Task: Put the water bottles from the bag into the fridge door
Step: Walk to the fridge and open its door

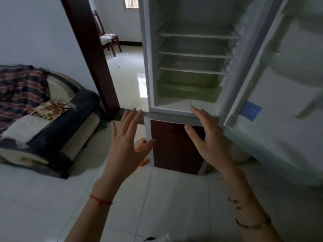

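Note:
The fridge (190,117) stands open ahead, its upper compartment showing bare shelves and a green drawer at the bottom. Its door (283,95) swings out to the right, blurred, with a blue sticker on its inner face. My left hand (125,144) hovers in front of the fridge's lower left corner, fingers spread and holding nothing. Just below the compartment's lower edge, near the door's hinge side, my right hand (211,137) is held with fingers apart and empty. An orange-marked plastic item (142,145), partly hidden behind my left hand, lies on the floor. No water bottles show.
A sofa (52,130) with a plaid blanket stands at the left. A dark wooden door frame (90,55) opens onto another room with a chair (110,39). The fridge's dark red lower door (176,147) is closed. White floor tiles (157,198) lie below my arms.

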### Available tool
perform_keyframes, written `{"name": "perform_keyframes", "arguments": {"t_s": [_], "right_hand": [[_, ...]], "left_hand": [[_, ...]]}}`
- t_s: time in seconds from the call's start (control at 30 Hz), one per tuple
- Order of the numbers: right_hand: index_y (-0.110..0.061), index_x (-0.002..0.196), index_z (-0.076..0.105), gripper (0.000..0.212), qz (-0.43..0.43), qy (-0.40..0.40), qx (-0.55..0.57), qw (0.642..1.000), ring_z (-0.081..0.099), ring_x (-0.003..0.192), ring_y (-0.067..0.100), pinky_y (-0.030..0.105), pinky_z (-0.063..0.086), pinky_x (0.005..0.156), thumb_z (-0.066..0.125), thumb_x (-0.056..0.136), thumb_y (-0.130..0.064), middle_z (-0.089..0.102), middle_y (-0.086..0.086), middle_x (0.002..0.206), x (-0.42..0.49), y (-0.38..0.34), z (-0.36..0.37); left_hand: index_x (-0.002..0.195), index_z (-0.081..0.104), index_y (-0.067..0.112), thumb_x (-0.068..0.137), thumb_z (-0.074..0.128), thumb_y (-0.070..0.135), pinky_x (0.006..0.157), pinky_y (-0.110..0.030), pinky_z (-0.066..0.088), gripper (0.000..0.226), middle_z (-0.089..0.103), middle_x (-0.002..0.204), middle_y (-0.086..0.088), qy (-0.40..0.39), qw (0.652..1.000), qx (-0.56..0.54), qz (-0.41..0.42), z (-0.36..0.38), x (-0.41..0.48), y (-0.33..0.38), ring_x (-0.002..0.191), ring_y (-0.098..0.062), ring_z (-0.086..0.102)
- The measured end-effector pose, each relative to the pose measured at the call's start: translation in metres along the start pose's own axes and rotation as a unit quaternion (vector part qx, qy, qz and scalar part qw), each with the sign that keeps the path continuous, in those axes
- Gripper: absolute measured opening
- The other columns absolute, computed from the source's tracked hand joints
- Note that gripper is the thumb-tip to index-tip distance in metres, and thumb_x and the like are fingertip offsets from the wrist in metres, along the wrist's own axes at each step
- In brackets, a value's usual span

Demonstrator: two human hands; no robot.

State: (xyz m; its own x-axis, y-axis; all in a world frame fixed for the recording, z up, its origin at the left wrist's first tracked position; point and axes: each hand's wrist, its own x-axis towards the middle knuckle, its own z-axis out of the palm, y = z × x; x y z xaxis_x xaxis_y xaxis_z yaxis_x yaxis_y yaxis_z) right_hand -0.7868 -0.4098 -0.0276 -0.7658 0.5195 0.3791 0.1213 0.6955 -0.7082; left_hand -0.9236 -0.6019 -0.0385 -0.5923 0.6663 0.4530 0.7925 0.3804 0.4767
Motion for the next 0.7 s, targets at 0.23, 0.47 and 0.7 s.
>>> {"name": "perform_keyframes", "arguments": {"t_s": [0.23,0.47,0.7], "right_hand": [[-0.021,0.146,0.035,0.056,-0.033,-0.069,0.037,0.996,0.024,0.133,-0.015,-0.007,0.019,0.099,0.051,0.095,-0.037,0.035,-0.008,0.148,0.017,-0.020,0.063],[-0.025,0.145,0.035,0.058,-0.021,-0.136,0.077,0.987,0.029,0.138,-0.001,-0.004,0.026,0.100,0.051,0.092,-0.041,0.034,-0.006,0.151,0.049,-0.023,0.109],[-0.025,0.146,0.032,0.059,-0.014,-0.196,0.103,0.975,0.029,0.141,0.002,0.010,0.029,0.109,0.050,0.093,-0.042,0.035,-0.008,0.151,0.111,0.000,0.164]], "left_hand": [[0.154,0.022,0.021,0.086,0.047,0.057,0.123,-0.053,-0.002,0.081,0.018,0.164,0.002,0.010,0.998,0.022,-0.062,-0.028,-0.024,-0.053,0.153,-0.014,0.004],[0.154,0.023,0.021,0.088,0.058,0.047,0.121,-0.059,0.001,0.079,0.021,0.164,0.000,0.023,0.993,0.026,-0.116,-0.033,-0.020,-0.096,0.154,-0.015,0.005],[0.154,0.024,0.020,0.088,0.060,0.042,0.122,-0.058,0.000,0.078,0.021,0.163,-0.001,0.031,0.986,0.040,-0.157,-0.027,0.018,-0.148,0.154,-0.016,0.004]]}}
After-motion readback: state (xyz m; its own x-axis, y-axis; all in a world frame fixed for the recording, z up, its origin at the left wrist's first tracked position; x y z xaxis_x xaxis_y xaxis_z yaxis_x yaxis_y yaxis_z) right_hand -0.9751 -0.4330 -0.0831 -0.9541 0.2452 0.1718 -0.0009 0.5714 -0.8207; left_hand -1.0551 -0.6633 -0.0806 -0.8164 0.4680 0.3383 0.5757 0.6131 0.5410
